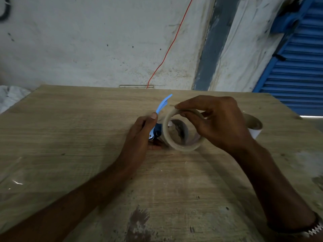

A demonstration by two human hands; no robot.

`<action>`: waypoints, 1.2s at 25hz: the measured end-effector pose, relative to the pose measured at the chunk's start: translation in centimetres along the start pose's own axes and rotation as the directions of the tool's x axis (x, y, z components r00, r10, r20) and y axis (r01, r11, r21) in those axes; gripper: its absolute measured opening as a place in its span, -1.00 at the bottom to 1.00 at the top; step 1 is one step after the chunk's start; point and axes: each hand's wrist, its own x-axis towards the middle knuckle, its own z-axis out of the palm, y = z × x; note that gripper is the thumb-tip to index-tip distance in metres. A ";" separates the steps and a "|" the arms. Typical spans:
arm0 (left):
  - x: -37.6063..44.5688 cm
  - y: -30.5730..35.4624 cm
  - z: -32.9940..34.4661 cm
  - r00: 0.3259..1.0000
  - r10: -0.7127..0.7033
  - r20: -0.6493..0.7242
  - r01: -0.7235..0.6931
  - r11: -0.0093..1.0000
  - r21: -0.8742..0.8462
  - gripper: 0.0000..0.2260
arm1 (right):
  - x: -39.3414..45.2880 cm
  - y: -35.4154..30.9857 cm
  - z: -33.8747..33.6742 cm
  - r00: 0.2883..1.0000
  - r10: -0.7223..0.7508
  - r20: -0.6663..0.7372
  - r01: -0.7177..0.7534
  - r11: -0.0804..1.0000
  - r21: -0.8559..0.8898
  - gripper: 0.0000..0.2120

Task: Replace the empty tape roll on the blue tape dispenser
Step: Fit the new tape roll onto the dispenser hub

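The blue tape dispenser [158, 127] sits at the middle of the wooden table [87, 137], its light-blue flap [163, 103] sticking up. My left hand [141, 135] grips the dispenser from the left, thumb against the flap. A roll of clear tape [181, 147] rests on the dispenser's hub, seen end-on. My right hand [215, 119] reaches over the roll's top and pinches its upper edge between thumb and forefinger. An empty cardboard core [253, 123] lies on the table behind my right hand, partly hidden.
A wall runs close behind the table's far edge, with a red wire [167, 51] hanging down it. A blue shutter [297, 67] stands at the right. Clear plastic film [15, 179] lies at the table's left edge. A bracelet [314, 230] is on my right wrist.
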 end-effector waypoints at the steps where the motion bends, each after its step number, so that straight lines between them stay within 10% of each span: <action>1: 0.0 0.2 0.0 1.000 -0.016 -0.008 0.015 1.000 -0.017 -0.59 | 0.1 0.2 -0.4 1.000 0.012 -0.019 -0.011 0.999 0.051 -0.80; 11: -0.1 0.6 -0.3 0.995 -0.090 0.031 0.093 0.989 -0.116 -0.56 | -0.1 0.7 0.9 0.992 0.060 -0.108 -0.056 0.997 0.044 -0.80; 30: 0.2 -0.2 -0.3 0.998 0.038 0.057 -0.048 0.979 0.200 -0.62 | -0.8 -0.8 2.3 0.971 -0.090 -0.221 0.065 0.991 -0.117 -0.73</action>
